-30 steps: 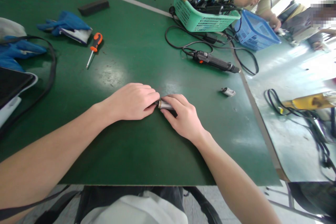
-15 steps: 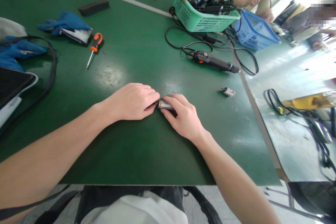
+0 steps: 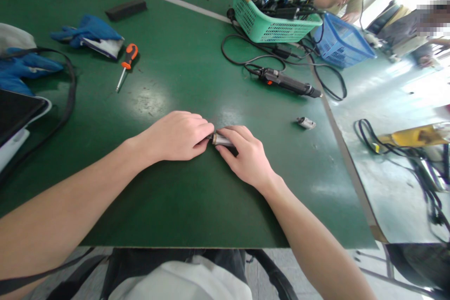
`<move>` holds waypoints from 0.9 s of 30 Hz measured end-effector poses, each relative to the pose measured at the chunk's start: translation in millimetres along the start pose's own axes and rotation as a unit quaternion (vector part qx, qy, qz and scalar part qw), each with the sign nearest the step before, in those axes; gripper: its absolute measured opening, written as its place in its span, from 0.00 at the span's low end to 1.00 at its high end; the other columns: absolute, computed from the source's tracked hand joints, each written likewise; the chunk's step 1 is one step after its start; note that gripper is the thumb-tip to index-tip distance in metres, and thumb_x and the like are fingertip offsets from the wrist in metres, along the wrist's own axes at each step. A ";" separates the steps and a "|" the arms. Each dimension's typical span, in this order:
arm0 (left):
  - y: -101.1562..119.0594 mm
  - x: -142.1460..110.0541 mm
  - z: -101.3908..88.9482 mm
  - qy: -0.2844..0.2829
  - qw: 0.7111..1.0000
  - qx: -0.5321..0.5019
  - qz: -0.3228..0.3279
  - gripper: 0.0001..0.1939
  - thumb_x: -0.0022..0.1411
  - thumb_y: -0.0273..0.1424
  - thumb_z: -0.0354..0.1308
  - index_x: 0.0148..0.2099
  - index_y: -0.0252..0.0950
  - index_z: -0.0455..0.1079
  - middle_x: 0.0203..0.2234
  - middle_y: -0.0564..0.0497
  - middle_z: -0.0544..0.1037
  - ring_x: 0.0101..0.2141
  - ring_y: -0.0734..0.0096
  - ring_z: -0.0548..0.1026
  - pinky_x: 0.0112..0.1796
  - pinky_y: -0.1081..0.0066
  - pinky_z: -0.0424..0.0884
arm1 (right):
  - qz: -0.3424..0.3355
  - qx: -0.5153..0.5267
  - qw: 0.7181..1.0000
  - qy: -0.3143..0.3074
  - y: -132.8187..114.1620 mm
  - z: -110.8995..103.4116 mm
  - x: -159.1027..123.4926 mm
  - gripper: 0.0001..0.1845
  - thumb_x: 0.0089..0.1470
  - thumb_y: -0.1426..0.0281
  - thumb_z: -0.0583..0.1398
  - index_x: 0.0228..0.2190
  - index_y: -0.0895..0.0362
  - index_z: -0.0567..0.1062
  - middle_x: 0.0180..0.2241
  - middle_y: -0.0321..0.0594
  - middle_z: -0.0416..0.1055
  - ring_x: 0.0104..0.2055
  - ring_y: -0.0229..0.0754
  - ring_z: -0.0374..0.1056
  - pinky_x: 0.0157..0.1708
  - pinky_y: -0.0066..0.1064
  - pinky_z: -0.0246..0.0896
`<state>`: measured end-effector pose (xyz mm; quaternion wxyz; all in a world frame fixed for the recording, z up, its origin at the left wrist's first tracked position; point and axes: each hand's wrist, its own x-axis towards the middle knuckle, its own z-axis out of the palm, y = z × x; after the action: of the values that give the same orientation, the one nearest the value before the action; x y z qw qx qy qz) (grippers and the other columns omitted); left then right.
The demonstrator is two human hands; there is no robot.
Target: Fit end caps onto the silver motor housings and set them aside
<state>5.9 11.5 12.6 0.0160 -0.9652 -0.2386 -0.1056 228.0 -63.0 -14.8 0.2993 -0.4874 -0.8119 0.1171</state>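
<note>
Two bare hands meet at the middle of the frame: the right hand (image 3: 246,154) curls fingers and thumb around a silvery cylinder (image 3: 222,140), probably to steady it, while the left hand (image 3: 183,136) pinches its dark end, perhaps so the two can work against each other. Both forearms angle in from the lower corners, likely for even control. A similar small metal part (image 3: 306,123) lies right of centre, within easy reach, below the power screwdriver (image 3: 286,82). The orange-handled screwdriver (image 3: 127,65) lies upper left, apart from both hands.
</note>
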 end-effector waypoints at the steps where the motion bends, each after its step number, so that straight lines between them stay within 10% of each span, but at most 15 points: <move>1: -0.1 0.0 0.0 0.000 1.000 0.001 -0.001 0.09 0.69 0.30 0.53 0.36 0.35 0.72 0.29 0.49 0.78 0.31 0.64 0.76 0.34 0.66 0.67 | 0.001 -0.001 1.000 0.000 0.0 0.0 0.0 0.15 0.67 0.68 0.60 0.54 0.53 0.76 0.51 0.46 0.77 0.54 0.51 0.72 0.56 0.46 0.71; 27: 0.0 -0.3 -1.4 0.000 1.000 -0.006 -0.008 0.08 0.66 0.29 0.54 0.35 0.36 0.72 0.29 0.48 0.78 0.30 0.64 0.75 0.32 0.66 0.65 | 0.002 -0.007 1.000 0.002 -1.6 -0.4 0.3 0.15 0.67 0.67 0.60 0.53 0.53 0.75 0.51 0.47 0.77 0.53 0.51 0.72 0.56 0.46 0.71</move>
<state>5.3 11.2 13.9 0.0088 -0.9634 -0.2457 -0.1070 227.0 -63.6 -13.6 0.2968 -0.4914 -0.8113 0.1110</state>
